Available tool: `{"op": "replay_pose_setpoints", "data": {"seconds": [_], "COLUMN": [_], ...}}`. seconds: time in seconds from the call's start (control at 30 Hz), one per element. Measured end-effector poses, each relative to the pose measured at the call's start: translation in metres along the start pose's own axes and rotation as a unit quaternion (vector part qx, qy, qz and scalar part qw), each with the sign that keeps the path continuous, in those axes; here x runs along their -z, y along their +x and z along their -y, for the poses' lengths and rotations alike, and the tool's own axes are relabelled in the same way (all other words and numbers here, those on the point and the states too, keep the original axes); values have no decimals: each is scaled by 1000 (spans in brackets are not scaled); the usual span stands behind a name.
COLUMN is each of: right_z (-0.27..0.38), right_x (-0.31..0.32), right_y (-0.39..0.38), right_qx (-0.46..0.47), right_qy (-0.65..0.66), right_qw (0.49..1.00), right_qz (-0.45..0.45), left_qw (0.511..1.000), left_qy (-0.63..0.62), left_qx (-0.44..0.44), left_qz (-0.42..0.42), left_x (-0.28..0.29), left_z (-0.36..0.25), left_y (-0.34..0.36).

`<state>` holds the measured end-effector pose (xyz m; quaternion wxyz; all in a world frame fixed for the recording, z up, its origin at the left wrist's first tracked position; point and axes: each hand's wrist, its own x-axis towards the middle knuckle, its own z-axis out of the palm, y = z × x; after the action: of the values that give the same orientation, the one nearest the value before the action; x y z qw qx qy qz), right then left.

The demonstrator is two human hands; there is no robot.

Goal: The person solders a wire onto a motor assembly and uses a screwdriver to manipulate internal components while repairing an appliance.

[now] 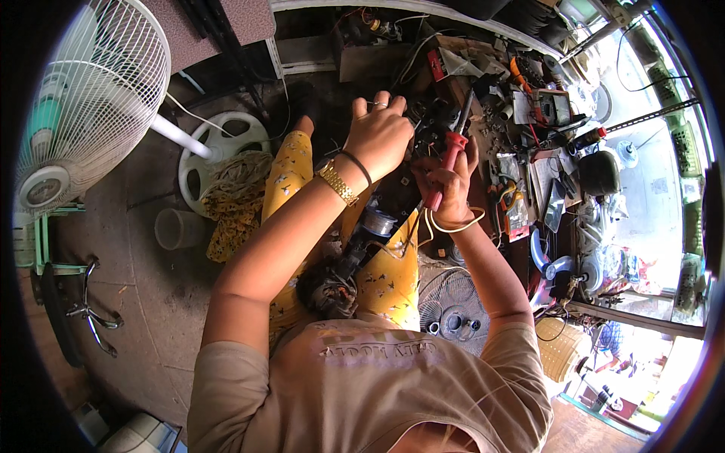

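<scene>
A screwdriver with a red handle (451,155) is gripped in my right hand (455,185), its metal shaft pointing up and away from me. My left hand (380,136) is closed, fingers curled down at the dark parts in front of me; what they hold is hidden behind the hand. Between the two hands sits a black, motor-like part (438,117), partly covered. A dark assembly (343,268) lies between my legs, with a shiny metal cylinder (377,223) at its upper part. A pale cord (430,223) loops by my right wrist.
A bench (491,128) at the right carries tools, orange-handled pliers (510,198) and a meter (553,106). A white standing fan (98,106) is at the left, near a plastic tub (180,229) and cloth (234,204). A round fan grille (453,302) lies by my right leg.
</scene>
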<state>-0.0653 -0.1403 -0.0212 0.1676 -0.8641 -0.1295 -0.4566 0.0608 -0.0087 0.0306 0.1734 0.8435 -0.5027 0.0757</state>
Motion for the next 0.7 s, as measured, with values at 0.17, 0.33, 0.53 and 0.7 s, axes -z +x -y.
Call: {"op": "replay_pose_setpoints", "data": {"seconds": [0.17,0.33,0.53,0.7], "right_z": [-1,-1,-2,0], "right_x": [0,0,0,2], "right_y": [0,-1,-1,-2], "right_qx": [0,2,9,7], "right_qy": [7,18,13,-1], "right_qw": [1000,1000,1000,1000], "right_qz": [5,14,19,6], "left_qw": [999,999,1000,994], "left_qy": [38,34,8,-70], "left_qx": [1,-6,6,4], "left_qz": [7,-37,10,87], "left_x": [2,-3,1,16], "left_z": [-5,-3,-1,8], "left_y": [11,12,20,13]}}
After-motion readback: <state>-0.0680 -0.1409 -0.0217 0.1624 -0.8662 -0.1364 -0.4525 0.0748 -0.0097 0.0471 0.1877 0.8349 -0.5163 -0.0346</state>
